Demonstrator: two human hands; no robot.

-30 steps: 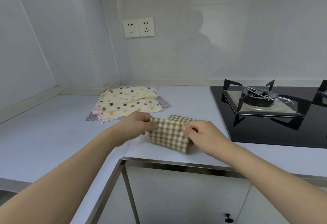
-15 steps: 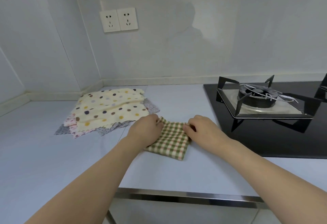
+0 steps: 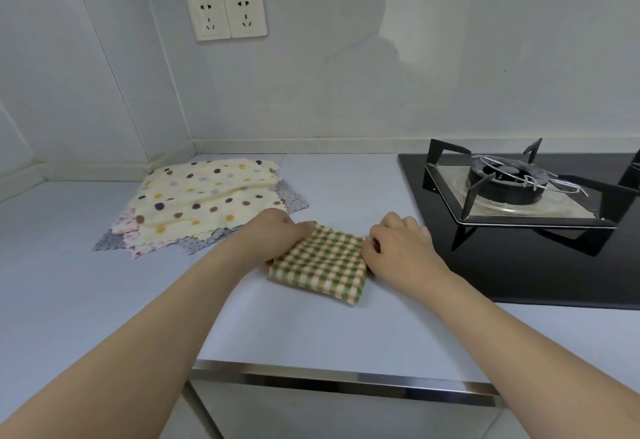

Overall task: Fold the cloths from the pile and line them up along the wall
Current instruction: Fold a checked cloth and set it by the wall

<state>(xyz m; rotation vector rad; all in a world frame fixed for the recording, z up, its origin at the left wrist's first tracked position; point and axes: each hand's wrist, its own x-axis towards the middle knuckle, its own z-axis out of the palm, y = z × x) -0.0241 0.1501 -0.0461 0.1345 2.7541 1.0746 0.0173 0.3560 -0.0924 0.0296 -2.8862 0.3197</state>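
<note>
Head view: folded green-and-cream checked cloth (image 3: 320, 263) flat on the pale bench (image 3: 104, 293), a hand at each end.
Left hand (image 3: 273, 232) holds its left edge and right hand (image 3: 398, 241) its right, fingers curled onto the fabric. Left of this cloth lies the pile, topped by a cream polka-dot cloth (image 3: 204, 196); right of it, a black gas hob (image 3: 519, 217).
</note>
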